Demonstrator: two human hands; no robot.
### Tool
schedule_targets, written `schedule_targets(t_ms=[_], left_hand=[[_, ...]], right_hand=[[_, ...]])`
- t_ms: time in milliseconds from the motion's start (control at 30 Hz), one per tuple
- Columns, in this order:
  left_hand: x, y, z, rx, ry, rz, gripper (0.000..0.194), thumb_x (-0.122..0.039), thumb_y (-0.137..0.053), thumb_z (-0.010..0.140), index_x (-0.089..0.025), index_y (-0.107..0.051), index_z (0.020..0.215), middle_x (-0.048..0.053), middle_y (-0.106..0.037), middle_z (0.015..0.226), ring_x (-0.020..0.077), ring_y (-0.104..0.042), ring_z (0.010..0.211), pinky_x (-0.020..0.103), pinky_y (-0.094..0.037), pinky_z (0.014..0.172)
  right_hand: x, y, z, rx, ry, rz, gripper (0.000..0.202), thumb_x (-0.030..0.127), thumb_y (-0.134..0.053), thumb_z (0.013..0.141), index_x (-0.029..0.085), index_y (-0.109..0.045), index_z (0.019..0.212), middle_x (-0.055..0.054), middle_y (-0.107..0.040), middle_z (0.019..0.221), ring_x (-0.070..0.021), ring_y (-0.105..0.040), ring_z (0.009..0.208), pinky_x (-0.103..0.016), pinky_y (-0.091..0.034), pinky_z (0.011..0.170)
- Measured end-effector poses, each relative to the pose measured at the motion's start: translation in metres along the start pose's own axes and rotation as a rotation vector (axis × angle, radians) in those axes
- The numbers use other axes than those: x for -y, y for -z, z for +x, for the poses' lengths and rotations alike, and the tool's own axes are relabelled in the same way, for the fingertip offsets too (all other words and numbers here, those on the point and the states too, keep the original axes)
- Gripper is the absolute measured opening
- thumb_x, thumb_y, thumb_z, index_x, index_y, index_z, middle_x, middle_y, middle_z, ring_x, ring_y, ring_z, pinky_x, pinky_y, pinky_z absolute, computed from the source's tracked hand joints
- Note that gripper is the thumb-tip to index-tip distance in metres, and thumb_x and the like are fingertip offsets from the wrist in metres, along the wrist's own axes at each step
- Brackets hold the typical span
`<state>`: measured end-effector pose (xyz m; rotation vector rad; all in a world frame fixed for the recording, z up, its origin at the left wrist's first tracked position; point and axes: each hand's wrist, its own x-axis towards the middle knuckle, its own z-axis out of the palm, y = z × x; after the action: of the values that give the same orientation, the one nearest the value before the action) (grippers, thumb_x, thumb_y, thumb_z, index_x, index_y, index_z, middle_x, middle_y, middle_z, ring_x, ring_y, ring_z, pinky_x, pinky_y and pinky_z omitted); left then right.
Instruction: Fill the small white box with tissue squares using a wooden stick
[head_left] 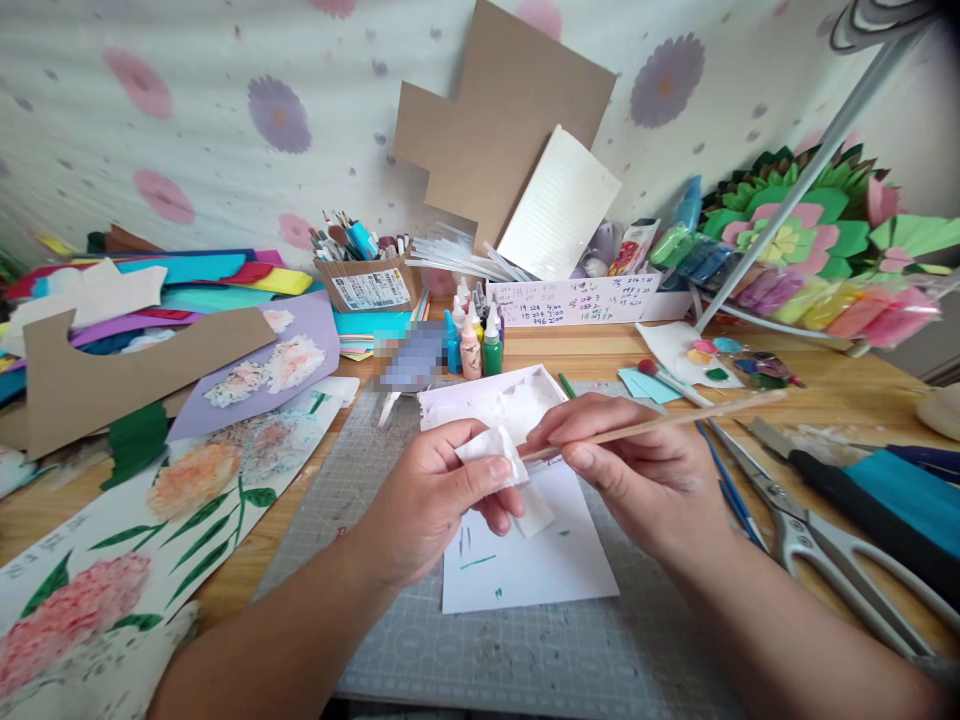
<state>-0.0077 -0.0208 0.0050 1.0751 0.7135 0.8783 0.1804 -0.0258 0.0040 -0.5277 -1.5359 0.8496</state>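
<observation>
My left hand [431, 495] pinches a folded white tissue [491, 447] between thumb and fingers. In my right hand [649, 475] is a thin paintbrush [697, 410], its pale handle pointing out to the right. The brush's front end meets the tissue, and its tip is hidden there. Both hands are above a white sheet of paper [529, 575] with a few green and dark strokes on it. The sheet lies on a grey cutting mat [405, 640]. Just behind the hands is a shallow white tray [551, 385] with white material in it.
Paint bottles [492, 345] stand behind the tray. At right lie large scissors [799, 535], a blue-handled brush [739, 500] and a paper with paint blobs [675, 345]. Painted flower sheets [202, 500] and coloured paper [187, 270] cover the left. A pen box [367, 285] stands behind.
</observation>
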Motion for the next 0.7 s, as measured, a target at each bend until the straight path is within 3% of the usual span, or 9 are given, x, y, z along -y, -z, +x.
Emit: schedule_targets(t_ms=[267,400,500,600,700], left_hand=[[0.0005,0.0018,0.001,-0.011,-0.001,0.031,0.017,-0.029,-0.072,0.081,-0.015,-0.064,0.077,0.0,-0.067,0.062,0.0096,-0.059,0.054,0.02,-0.049,0.052],[-0.0001,-0.0008,-0.0003,-0.068,-0.055,0.19,0.018,-0.031,-0.069,0.082,-0.016,-0.06,0.081,-0.001,-0.065,0.067,0.0105,-0.06,0.057,0.022,-0.048,0.056],[0.0021,-0.0028,-0.002,-0.189,-0.23,0.402,0.016,-0.027,-0.068,0.082,-0.019,-0.056,0.087,-0.002,-0.06,0.071,0.0111,-0.058,0.061,0.024,-0.046,0.058],[0.0056,-0.0019,-0.0024,-0.352,-0.477,0.563,0.026,-0.02,-0.072,0.077,-0.022,-0.052,0.093,-0.003,-0.055,0.081,0.0115,-0.055,0.066,0.024,-0.045,0.06],[0.0063,0.0007,-0.0021,-0.429,-0.692,0.716,0.026,-0.013,-0.074,0.073,-0.022,-0.051,0.081,-0.003,-0.051,0.08,0.0117,-0.051,0.068,0.026,-0.042,0.065]], right_hand=[[0.0009,-0.0005,0.0021,0.009,0.012,-0.065,0.016,0.009,-0.066,0.084,0.02,-0.076,0.089,-0.004,-0.075,0.082,-0.0176,-0.072,0.083,-0.032,-0.058,0.076],[0.0009,-0.0008,0.0022,-0.004,0.005,-0.075,0.016,0.011,-0.067,0.084,0.023,-0.076,0.089,-0.003,-0.076,0.081,-0.0181,-0.072,0.082,-0.033,-0.059,0.075],[0.0016,-0.0011,0.0021,-0.007,-0.009,-0.075,0.016,0.012,-0.068,0.083,0.024,-0.077,0.089,-0.004,-0.076,0.082,-0.0184,-0.072,0.082,-0.033,-0.059,0.075],[0.0014,-0.0017,0.0015,-0.021,-0.022,-0.054,0.015,0.014,-0.068,0.084,0.025,-0.077,0.088,-0.004,-0.076,0.081,-0.0192,-0.071,0.082,-0.034,-0.059,0.075],[-0.0017,-0.0028,-0.0001,-0.024,-0.035,-0.017,0.014,0.016,-0.068,0.085,0.024,-0.078,0.089,-0.004,-0.076,0.081,-0.0195,-0.071,0.083,-0.035,-0.058,0.076]])
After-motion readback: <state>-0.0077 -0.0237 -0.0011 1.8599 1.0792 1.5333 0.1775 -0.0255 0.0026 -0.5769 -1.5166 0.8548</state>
